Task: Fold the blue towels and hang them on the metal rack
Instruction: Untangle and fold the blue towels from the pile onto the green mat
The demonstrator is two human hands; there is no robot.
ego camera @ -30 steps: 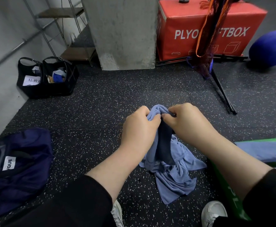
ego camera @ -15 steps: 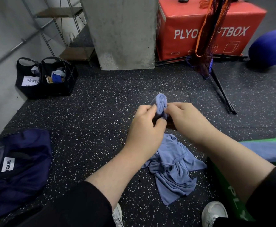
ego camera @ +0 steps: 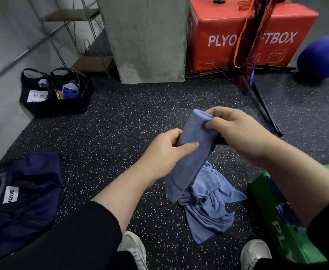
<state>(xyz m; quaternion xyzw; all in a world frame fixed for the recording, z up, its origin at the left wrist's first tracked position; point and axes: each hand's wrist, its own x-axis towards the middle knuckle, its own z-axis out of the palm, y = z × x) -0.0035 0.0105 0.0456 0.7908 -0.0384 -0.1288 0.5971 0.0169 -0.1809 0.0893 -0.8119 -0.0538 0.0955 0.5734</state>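
- The left hand (ego camera: 166,148) grips the middle of a blue towel (ego camera: 191,152), its thumb lying across the front.
- The right hand (ego camera: 235,131) pinches the towel's top edge; the fingertips are partly hidden in the cloth.
- The towel's lower end hangs onto more crumpled blue cloth (ego camera: 208,209) on the floor (ego camera: 120,133); how many towels lie there is unclear.

Single head view, looking forward-down, close over hands, speckled floor (ego camera: 120,133) beyond.

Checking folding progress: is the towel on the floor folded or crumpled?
Crumpled: the floor towel lies bunched in loose wrinkles below the lifted towel.
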